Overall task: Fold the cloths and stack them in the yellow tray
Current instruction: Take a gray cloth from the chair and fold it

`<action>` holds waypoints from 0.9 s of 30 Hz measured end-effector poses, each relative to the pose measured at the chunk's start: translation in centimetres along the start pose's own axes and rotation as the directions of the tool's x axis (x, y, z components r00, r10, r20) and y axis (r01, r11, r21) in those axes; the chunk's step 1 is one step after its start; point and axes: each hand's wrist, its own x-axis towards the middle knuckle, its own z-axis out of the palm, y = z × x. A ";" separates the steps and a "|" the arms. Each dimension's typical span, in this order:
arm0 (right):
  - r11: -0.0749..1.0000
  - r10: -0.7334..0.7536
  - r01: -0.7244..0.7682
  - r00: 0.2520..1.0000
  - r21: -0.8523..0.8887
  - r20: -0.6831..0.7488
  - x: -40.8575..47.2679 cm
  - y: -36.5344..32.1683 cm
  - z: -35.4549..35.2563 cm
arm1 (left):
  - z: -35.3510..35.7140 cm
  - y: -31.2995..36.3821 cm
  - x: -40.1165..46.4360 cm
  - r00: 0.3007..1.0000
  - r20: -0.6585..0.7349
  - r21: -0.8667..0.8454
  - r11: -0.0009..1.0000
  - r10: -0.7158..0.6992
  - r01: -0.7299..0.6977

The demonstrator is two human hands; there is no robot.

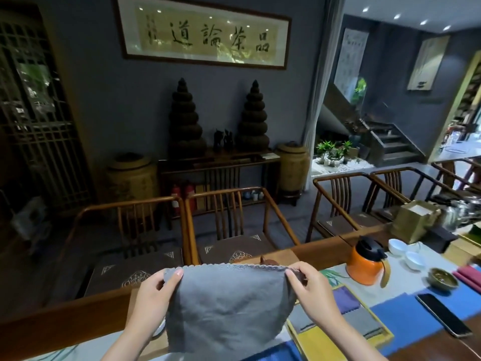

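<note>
The left hand (156, 287) pinches the upper left corner of the grey cloth (229, 306), thumb in front and fingers closed behind. The cloth hangs spread in the air above the table (65, 319), its scalloped top edge taut and its lower edge loose. The right hand (309, 287) pinches the upper right corner the same way. Right of the cloth lies the yellow tray (312, 337), holding folded purple and grey cloths, its near floor bare. Further right of the cloth, a phone (442, 315) lies on a blue mat.

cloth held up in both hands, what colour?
Grey cloth, scalloped top edge, pinched by left hand and right hand; head view.
</note>
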 end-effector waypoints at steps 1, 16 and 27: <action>1.000 0.010 -0.010 1.000 0.005 0.009 0.4 0.2 0.3 | 0.2 -0.1 0.3 1.000 0.013 -0.012 1.000 -0.010 0.010; 0.997 -0.040 0.028 0.986 0.076 0.162 1.3 1.0 1.7 | 0.5 -2.8 -0.5 0.982 -0.100 0.073 0.984 -0.158 0.165; 0.986 -0.143 0.126 0.975 0.106 0.172 3.6 1.0 0.6 | 1.2 -0.6 -1.5 0.976 -0.165 0.032 0.989 -0.139 0.146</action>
